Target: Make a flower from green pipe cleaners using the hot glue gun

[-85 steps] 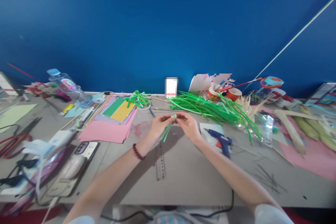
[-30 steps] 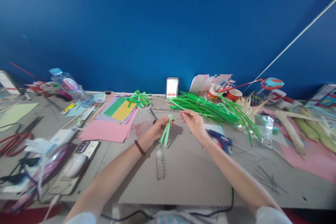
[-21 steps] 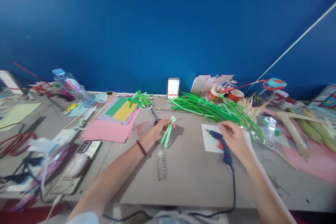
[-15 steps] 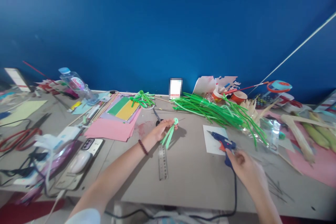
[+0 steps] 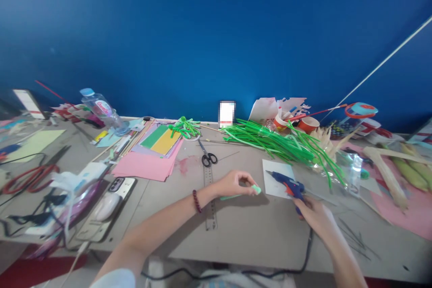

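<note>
My left hand (image 5: 238, 183) pinches a small light-green paper piece (image 5: 256, 189) between thumb and fingertips; a thin green strip trails behind under the palm. It hovers just left of the white paper square (image 5: 270, 184). My right hand (image 5: 310, 209) is wrapped around the handle of a blue glue gun (image 5: 286, 182), whose nozzle points left over the white square. Its cord runs down off the table's front. Beneath my left forearm lies a clear ruler (image 5: 210, 216), partly covered. Black-handled scissors (image 5: 209, 158) rest above it.
Green pipe cleaners (image 5: 270, 141) lie in a heap at the back. Left of centre are pink paper sheets (image 5: 145, 166) and a twisted green bundle (image 5: 185, 127). A phone (image 5: 91, 229), a plastic bottle (image 5: 101, 107) and red-handled scissors (image 5: 30, 180) are on the left; corn husks (image 5: 388, 180) sit right.
My left hand has moved right and toward me with the green paper piece, uncovering the scissors. My right hand has closed around the glue gun's handle, and the gun has shifted slightly right.
</note>
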The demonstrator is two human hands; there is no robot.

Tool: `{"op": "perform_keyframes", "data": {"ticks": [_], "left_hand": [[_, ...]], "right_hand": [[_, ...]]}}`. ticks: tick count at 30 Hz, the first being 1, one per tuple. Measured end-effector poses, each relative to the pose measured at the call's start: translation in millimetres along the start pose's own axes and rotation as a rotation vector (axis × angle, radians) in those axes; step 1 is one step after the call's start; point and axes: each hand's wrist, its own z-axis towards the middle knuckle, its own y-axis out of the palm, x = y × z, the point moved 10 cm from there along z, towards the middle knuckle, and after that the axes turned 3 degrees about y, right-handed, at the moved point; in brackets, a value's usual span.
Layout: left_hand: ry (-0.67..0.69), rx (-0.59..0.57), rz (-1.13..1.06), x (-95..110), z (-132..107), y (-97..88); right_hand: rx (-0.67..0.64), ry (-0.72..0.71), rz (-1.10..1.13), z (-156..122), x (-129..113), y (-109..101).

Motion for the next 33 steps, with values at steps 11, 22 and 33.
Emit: {"op": "perform_keyframes", "data": {"ticks": [11,22,33], "left_hand": [[0.271,-0.299,0.446,-9.5,44.9,69.3],[0.230,-0.253,0.497,-14.6,45.7,66.5],[0.202,-0.272,0.431,-13.8,44.4,65.9]], "right_hand": [[-0.024,0.079,0.188,-0.8,8.9,15.0],[0.227,0.006,-0.237,0.6,0.2,-1.2],[0.399,-0.015,-0.560,-42.5,-32.7,-35.8]]}}
